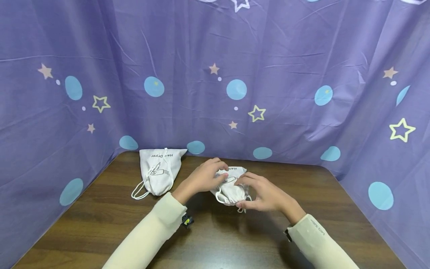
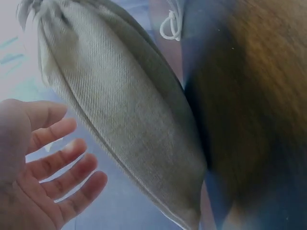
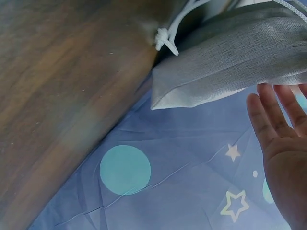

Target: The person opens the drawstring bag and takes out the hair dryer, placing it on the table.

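A pale drawstring bag [image 1: 232, 191], printed with a hair dryer picture, lies on the table between both hands, its gathered neck towards me. At its left side is my left hand [image 1: 205, 176]; the left wrist view shows the fingers [image 2: 67, 165] spread and apart from the cloth [image 2: 124, 100]. From the right, my right hand [image 1: 265, 192] reaches over the bag, thumb by the neck. Its loosely extended fingertips [image 3: 264, 91] come right up to the bag's edge in the right wrist view. The contents are hidden inside the cloth.
Another drawstring bag [image 1: 161, 175], labelled "Hair Dryer", lies at the table's back left with its cord loop trailing to the front left. The brown wooden table [image 1: 215, 239] is enclosed at the back and sides by a purple curtain [image 1: 198, 101] with stars and dots.
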`<action>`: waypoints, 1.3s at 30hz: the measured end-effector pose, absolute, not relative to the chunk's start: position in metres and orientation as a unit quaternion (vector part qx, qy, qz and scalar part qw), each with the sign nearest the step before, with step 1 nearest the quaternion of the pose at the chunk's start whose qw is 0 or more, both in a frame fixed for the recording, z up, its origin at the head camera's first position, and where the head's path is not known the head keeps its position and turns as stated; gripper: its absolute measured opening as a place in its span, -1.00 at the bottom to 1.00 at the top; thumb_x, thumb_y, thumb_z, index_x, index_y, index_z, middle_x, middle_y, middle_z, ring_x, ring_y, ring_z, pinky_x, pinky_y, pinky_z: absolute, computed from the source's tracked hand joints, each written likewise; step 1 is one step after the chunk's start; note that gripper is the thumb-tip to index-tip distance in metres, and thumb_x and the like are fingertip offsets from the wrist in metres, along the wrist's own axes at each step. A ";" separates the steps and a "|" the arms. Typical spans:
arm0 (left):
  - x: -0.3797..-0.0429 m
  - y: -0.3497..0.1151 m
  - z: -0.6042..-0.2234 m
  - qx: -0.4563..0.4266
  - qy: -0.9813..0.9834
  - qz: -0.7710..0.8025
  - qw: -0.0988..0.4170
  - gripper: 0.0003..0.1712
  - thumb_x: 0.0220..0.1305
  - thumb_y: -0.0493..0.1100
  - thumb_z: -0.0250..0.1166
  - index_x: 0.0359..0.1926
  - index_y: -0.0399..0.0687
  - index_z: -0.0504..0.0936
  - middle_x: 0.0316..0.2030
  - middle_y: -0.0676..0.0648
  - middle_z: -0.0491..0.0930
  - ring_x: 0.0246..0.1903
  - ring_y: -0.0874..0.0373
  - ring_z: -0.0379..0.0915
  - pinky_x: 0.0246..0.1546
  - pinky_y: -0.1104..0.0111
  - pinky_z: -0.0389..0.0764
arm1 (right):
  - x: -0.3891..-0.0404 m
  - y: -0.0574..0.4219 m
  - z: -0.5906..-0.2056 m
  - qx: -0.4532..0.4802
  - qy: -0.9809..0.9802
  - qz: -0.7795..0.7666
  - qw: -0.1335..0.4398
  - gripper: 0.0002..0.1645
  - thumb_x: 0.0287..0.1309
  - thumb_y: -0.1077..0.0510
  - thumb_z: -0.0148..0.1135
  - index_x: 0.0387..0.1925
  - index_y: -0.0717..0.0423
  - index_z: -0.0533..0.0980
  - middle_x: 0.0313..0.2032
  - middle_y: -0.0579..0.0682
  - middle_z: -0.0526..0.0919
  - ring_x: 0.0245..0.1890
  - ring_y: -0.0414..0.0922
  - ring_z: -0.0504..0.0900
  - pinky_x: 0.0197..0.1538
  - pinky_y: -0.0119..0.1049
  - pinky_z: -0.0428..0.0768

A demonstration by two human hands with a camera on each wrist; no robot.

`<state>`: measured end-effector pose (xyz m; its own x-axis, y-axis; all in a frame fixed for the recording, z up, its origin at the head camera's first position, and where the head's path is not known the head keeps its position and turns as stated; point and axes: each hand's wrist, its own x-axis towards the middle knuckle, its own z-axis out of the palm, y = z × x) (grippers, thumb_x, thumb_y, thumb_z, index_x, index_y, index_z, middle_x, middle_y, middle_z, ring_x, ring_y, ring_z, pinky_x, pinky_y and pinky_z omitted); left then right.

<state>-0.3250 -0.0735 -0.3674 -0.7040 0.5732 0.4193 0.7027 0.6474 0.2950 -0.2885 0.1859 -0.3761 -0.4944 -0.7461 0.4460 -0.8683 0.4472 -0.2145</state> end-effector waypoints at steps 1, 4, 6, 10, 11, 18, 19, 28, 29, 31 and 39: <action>-0.324 -0.074 -0.367 -0.362 -0.892 -0.225 0.151 -0.75 0.42 -0.03 0.27 0.01 0.00 0.67 -0.09 0.01 0.60 -0.06 0.08 0.54 -0.01 0.17 0.56 | -0.290 0.186 -0.375 0.481 -0.836 0.217 0.149 -0.42 0.13 -0.28 0.44 0.06 -0.07 0.57 0.05 -0.23 0.57 0.04 -0.28 0.56 0.09 -0.24 0.59; -0.320 -0.074 -0.364 -0.378 -0.878 -0.236 0.176 -0.77 0.41 -0.06 0.28 -0.01 -0.03 0.68 -0.17 0.02 0.60 -0.14 0.09 0.56 -0.09 0.21 0.58 | -0.294 0.187 -0.373 0.476 -0.831 0.236 0.163 -0.44 0.12 -0.24 0.46 0.05 -0.05 0.58 0.01 -0.23 0.60 0.02 -0.26 0.58 0.09 -0.22 0.59; -0.319 -0.075 -0.362 -0.390 -0.865 -0.246 0.197 -0.79 0.40 -0.08 0.29 -0.03 -0.04 0.68 -0.19 0.03 0.60 -0.17 0.09 0.57 -0.12 0.23 0.58 | -0.297 0.187 -0.372 0.472 -0.827 0.250 0.174 -0.45 0.11 -0.21 0.48 0.05 -0.04 0.59 0.00 -0.22 0.62 0.02 -0.24 0.60 0.09 -0.19 0.60; -0.316 -0.074 -0.359 -0.409 -0.841 -0.262 0.236 -0.83 0.40 -0.10 0.30 -0.07 -0.03 0.69 -0.24 0.06 0.60 -0.22 0.15 0.55 -0.16 0.27 0.58 | -0.303 0.186 -0.370 0.463 -0.820 0.277 0.191 -0.50 0.10 -0.15 0.51 0.01 -0.03 0.61 -0.05 -0.21 0.66 -0.04 -0.23 0.63 0.02 -0.15 0.62; -0.315 -0.073 -0.358 -0.413 -0.836 -0.265 0.246 -0.84 0.40 -0.10 0.30 -0.09 -0.02 0.69 -0.24 0.07 0.60 -0.22 0.17 0.54 -0.15 0.28 0.57 | -0.304 0.186 -0.369 0.460 -0.819 0.283 0.193 -0.51 0.10 -0.13 0.51 0.00 -0.03 0.62 -0.07 -0.21 0.67 -0.06 -0.23 0.63 0.00 -0.15 0.62; -0.310 -0.072 -0.353 -0.444 -0.794 -0.280 0.306 -0.89 0.39 -0.11 0.31 -0.17 -0.03 0.70 -0.24 0.09 0.63 -0.21 0.19 0.49 -0.11 0.31 0.54 | -0.310 0.181 -0.364 0.442 -0.817 0.312 0.198 -0.59 0.13 -0.06 0.51 -0.03 -0.02 0.64 -0.16 -0.21 0.69 -0.16 -0.23 0.62 -0.06 -0.22 0.60; -0.310 -0.072 -0.352 -0.447 -0.790 -0.283 0.310 -0.89 0.39 -0.12 0.31 -0.18 -0.03 0.69 -0.25 0.09 0.62 -0.22 0.20 0.48 -0.12 0.31 0.54 | -0.311 0.181 -0.364 0.438 -0.818 0.314 0.201 -0.60 0.12 -0.06 0.51 -0.04 -0.03 0.64 -0.17 -0.21 0.69 -0.16 -0.23 0.63 -0.06 -0.23 0.60; -0.307 -0.074 -0.351 -0.457 -0.788 -0.286 0.298 -0.76 0.27 -0.02 0.40 -0.16 -0.02 0.63 -0.25 0.09 0.59 -0.22 0.15 0.47 -0.18 0.33 0.53 | -0.320 0.177 -0.362 0.416 -0.813 0.354 0.201 -0.66 0.17 0.00 0.49 -0.06 0.01 0.65 -0.21 -0.19 0.71 -0.22 -0.10 0.68 -0.09 -0.20 0.64; -0.307 -0.075 -0.351 -0.459 -0.788 -0.285 0.296 -0.75 0.26 -0.01 0.41 -0.15 -0.02 0.63 -0.25 0.08 0.58 -0.22 0.15 0.47 -0.17 0.33 0.53 | -0.320 0.176 -0.361 0.416 -0.811 0.359 0.199 -0.67 0.18 0.01 0.49 -0.06 0.02 0.66 -0.21 -0.18 0.71 -0.23 -0.09 0.68 -0.10 -0.18 0.65; -0.308 -0.076 -0.351 -0.459 -0.789 -0.283 0.294 -0.70 0.23 -0.01 0.43 -0.13 -0.04 0.61 -0.23 0.07 0.57 -0.20 0.16 0.46 -0.15 0.33 0.53 | -0.321 0.174 -0.361 0.415 -0.809 0.367 0.198 -0.68 0.18 0.03 0.49 -0.07 0.03 0.66 -0.22 -0.16 0.71 -0.24 -0.07 0.68 -0.11 -0.15 0.66; -0.311 -0.080 -0.351 -0.437 -0.800 -0.281 0.302 -0.65 0.16 -0.06 0.48 -0.17 -0.07 0.52 -0.30 0.04 0.47 -0.24 0.14 0.42 -0.21 0.33 0.48 | -0.324 0.168 -0.360 0.394 -0.813 0.380 0.199 -0.70 0.17 0.04 0.49 -0.09 0.03 0.68 -0.28 -0.17 0.69 -0.26 -0.09 0.65 -0.17 -0.13 0.66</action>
<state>-0.3107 -0.0805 -0.3507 -0.4363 0.5292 0.7278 0.8680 0.4607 0.1854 -0.3238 0.1679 -0.3597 -0.6104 -0.4884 0.6235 -0.7917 0.4005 -0.4613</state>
